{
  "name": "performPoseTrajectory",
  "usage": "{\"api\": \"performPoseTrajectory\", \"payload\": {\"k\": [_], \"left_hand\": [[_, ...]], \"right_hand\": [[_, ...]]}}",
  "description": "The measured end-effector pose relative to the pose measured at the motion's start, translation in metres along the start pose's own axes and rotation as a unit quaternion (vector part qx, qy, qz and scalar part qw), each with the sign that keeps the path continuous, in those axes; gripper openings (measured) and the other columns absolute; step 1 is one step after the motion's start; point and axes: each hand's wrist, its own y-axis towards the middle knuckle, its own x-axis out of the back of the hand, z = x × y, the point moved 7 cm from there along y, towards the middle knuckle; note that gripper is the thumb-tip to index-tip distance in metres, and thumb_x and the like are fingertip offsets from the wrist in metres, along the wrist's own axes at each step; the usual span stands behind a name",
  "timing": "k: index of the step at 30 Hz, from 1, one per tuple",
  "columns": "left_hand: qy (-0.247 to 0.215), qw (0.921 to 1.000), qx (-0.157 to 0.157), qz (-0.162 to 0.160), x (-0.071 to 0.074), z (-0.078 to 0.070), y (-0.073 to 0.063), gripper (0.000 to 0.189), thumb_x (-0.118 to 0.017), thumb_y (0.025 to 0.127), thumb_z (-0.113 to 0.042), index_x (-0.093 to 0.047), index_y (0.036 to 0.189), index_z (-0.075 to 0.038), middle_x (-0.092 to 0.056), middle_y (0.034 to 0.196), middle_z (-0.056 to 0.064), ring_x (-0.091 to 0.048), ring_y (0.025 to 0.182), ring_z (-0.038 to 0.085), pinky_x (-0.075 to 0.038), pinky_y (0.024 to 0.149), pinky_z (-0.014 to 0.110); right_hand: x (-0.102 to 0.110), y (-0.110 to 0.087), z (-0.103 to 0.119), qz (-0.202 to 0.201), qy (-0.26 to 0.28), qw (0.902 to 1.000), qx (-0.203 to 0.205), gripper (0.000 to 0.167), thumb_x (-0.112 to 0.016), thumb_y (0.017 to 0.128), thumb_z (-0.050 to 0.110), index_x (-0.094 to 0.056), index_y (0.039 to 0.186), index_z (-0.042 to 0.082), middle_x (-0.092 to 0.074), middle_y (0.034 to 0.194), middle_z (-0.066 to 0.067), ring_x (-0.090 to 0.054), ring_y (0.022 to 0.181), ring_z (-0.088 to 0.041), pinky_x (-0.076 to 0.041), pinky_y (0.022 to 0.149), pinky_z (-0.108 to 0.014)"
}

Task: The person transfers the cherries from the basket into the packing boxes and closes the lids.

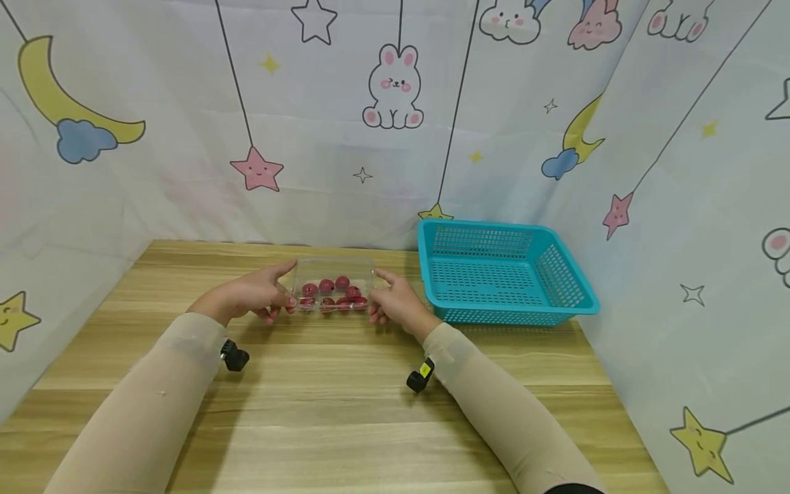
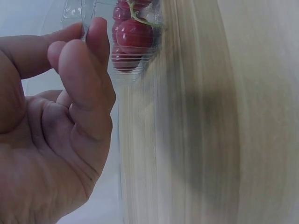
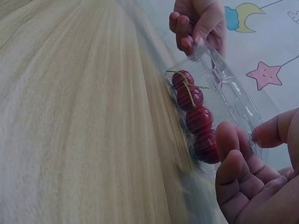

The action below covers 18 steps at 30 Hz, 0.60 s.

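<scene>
Wooden table (image 1: 345, 412), cartoon-print curtains (image 1: 185, 137)

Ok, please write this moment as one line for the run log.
left hand: grips clear box left end | right hand: grips right end | contents: red cherries | box on table | blue basket: right, empty

clear box (image 2: 93, 14): top cut off | table (image 2: 210, 140): blurred

1. Left sleeve (image 1: 154, 405): snug beige fabric, ending at the wrist.
2. Right sleeve (image 1: 506, 412): same beige fabric, dark edge at the upper arm.
3. Left wrist camera (image 1: 234, 357): small, black.
4. Right wrist camera (image 1: 420, 376): black with a yellow mark.
</scene>
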Motion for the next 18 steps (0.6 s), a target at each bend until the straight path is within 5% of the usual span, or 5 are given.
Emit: {"api": "performPoseTrajectory", "payload": {"k": [18], "left_hand": [[0.004, 1.0, 0.001, 0.004, -0.0032, -0.0011, 0.0044, 0.108, -0.066, 0.113, -0.012, 0.016, 0.183, -0.023, -0.082, 0.107, 0.014, -0.056, 0.063, 0.014, -0.06, 0.06, 0.033]], "right_hand": [[0.0038, -0.0045, -0.0064, -0.005, 0.01, 0.9999, 0.001, 0.08, -0.063, 0.106, 0.009, -0.035, 0.181, 0.019, -0.073, 0.074, -0.006, -0.073, 0.057, -0.016, -0.054, 0.053, -0.025]]}}
